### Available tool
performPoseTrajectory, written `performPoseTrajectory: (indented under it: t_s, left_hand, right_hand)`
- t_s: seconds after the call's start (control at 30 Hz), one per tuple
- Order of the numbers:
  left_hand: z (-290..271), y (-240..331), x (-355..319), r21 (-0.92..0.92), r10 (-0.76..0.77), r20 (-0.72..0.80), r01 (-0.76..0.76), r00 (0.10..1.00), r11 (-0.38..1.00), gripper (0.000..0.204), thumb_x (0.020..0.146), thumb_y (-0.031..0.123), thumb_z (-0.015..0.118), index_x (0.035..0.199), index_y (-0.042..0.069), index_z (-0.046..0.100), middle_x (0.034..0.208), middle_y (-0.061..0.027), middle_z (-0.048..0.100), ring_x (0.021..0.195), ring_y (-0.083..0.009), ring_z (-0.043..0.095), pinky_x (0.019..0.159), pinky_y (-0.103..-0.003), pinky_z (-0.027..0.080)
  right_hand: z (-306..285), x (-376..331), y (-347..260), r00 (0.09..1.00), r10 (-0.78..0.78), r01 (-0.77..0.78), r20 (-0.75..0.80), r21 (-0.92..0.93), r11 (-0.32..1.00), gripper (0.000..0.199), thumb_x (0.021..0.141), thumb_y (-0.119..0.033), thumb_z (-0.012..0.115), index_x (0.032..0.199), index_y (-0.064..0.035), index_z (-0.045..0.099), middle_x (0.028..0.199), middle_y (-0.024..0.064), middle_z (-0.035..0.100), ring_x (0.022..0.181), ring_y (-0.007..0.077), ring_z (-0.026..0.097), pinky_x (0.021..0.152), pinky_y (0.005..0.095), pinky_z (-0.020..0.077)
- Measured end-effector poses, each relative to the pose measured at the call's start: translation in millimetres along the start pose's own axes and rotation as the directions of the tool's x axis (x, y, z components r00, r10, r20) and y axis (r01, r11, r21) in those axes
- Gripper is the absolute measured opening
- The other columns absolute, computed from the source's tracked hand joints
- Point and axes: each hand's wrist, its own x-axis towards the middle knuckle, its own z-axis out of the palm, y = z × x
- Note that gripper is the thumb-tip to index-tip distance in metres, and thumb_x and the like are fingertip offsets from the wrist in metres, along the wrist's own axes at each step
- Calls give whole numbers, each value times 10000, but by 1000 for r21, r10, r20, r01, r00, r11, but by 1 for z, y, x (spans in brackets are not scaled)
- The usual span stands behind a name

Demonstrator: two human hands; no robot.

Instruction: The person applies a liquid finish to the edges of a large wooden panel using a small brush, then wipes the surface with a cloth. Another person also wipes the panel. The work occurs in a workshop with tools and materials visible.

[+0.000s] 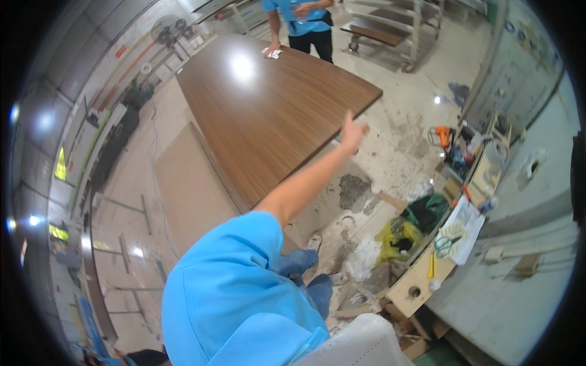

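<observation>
A long brown wood-grain panel [274,116] lies flat in front of me, its near end reaching toward my body. My left arm stretches out over its near edge. My left hand [353,133] is by the panel's right corner, with its fingers apart and nothing seen in them. Whether it touches the edge, I cannot tell. My right hand is out of the picture. At the panel's far side a co-worker [305,21] in a blue shirt presses a white cloth [272,54] onto the surface with one hand.
A plain brown board [189,177] leans low at the panel's left. Right of me, a wooden ledge [406,287] bears scissors [444,246], a yellow cutter [432,266] and papers. An orange tool [442,135], plastic bags [397,238] and a wheeled rack [390,27] stand beyond.
</observation>
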Motion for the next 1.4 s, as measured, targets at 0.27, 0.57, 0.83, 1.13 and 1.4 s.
performPoseTrajectory:
  t_s: [0.27, 0.57, 0.83, 1.13, 1.4]
  left_hand:
    - [-135, 186, 145, -62, 163, -62, -167, 985, 984, 730, 876, 84, 715, 1544, -62, 458, 909, -140, 728, 739, -177, 701, 664, -339, 556]
    - [-239, -40, -46, 672, 124, 235, -254, 964, 696, 649, 872, 201, 766, 1469, 42, 567, 1482, -201, 591, 1416, -402, 510, 1175, -479, 429]
    - [-290, -93, -88, 840, 143, 321, -351, 936, 413, 635, 1039, 404, 590, 1576, 86, 473, 1674, -121, 421, 1565, -348, 337, 1285, -510, 259]
    - [-288, -96, -87, 850, 144, 301, -334, 943, 407, 628, 1069, 445, 525, 1592, 102, 468, 1679, -104, 423, 1569, -337, 334, 1291, -497, 243]
    - [-289, -92, -83, 852, 172, 305, -349, 937, 390, 611, 1059, 440, 536, 1565, 98, 507, 1668, -97, 443, 1561, -328, 348, 1289, -483, 249]
  right_hand:
    - [61, 63, -147, 981, -155, 180, 118, -244, 953, 355, 947, -154, 722, 1197, 99, 711, 1174, 170, 728, 1033, 305, 694, 915, 460, 560]
    - [208, 3, -200, 988, -121, 148, 92, -400, 904, 396, 959, -174, 746, 1245, 96, 703, 1212, 153, 726, 1118, 264, 652, 992, 412, 505]
    - [243, -17, -191, 975, -114, 190, 193, -446, 874, 441, 952, -279, 788, 1270, 21, 725, 1304, 172, 721, 1226, 325, 625, 1066, 507, 453]
    - [282, -19, -229, 973, -135, 215, 187, -520, 827, 357, 945, -209, 769, 1143, 87, 757, 1137, 155, 751, 1040, 255, 671, 940, 410, 511]
    - [315, -9, -243, 940, -166, 314, 298, -564, 764, 342, 935, -218, 740, 1118, 69, 772, 1113, 156, 766, 1030, 263, 692, 937, 403, 518]
